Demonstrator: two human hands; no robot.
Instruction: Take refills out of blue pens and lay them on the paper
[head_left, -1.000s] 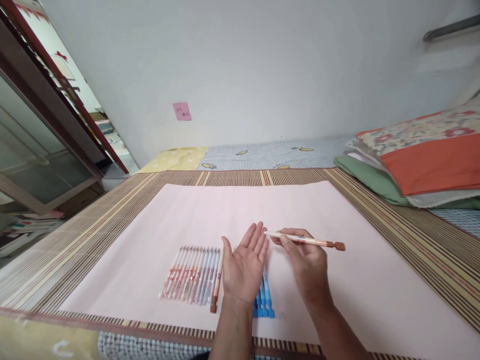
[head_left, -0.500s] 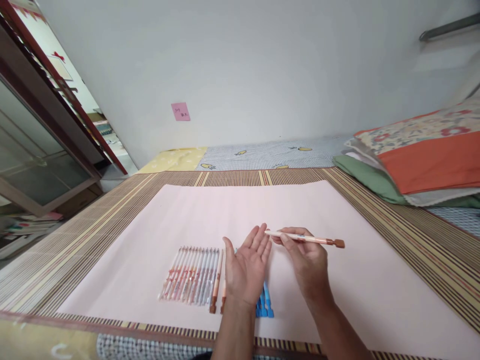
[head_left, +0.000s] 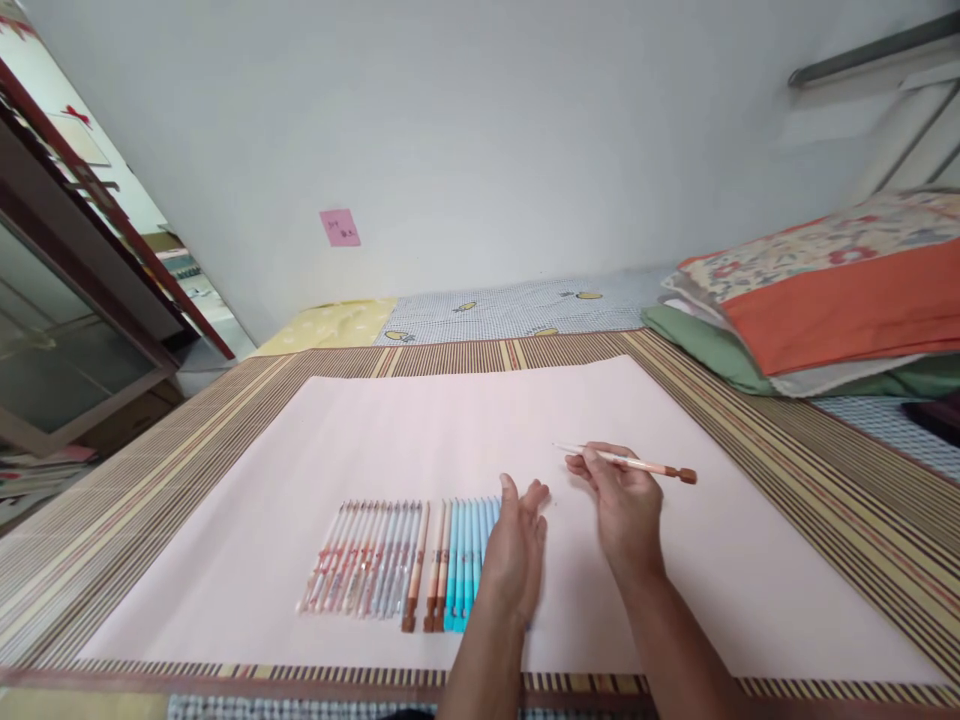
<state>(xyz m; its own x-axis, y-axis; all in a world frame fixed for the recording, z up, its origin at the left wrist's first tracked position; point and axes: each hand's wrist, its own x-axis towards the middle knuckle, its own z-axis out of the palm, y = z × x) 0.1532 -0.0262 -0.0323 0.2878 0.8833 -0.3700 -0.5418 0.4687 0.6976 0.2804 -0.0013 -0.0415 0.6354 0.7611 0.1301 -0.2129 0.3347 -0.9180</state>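
My right hand [head_left: 624,505] is closed on a peach pen with a brown cap [head_left: 637,465], held level just above a large pale pink sheet [head_left: 480,430]. My left hand [head_left: 516,555] lies palm down with fingers stretched out, resting on the right end of a row of pens. That row has several blue pens [head_left: 465,560], three peach pens with brown caps [head_left: 431,565] and a clear packet of patterned pens [head_left: 360,555] on the left. Some blue pens are hidden under my left hand.
The pink sheet lies on a striped woven mat [head_left: 150,470] over a bed. A stack of folded bedding and pillows [head_left: 817,290] sits at the right. A pink sticky note [head_left: 339,227] is on the white wall. A glass-fronted cabinet [head_left: 67,330] stands at the left.
My left hand turned from palm up to palm down and dropped onto the blue pens. My right hand with the pen shifted slightly right. The view swung, showing more pens.
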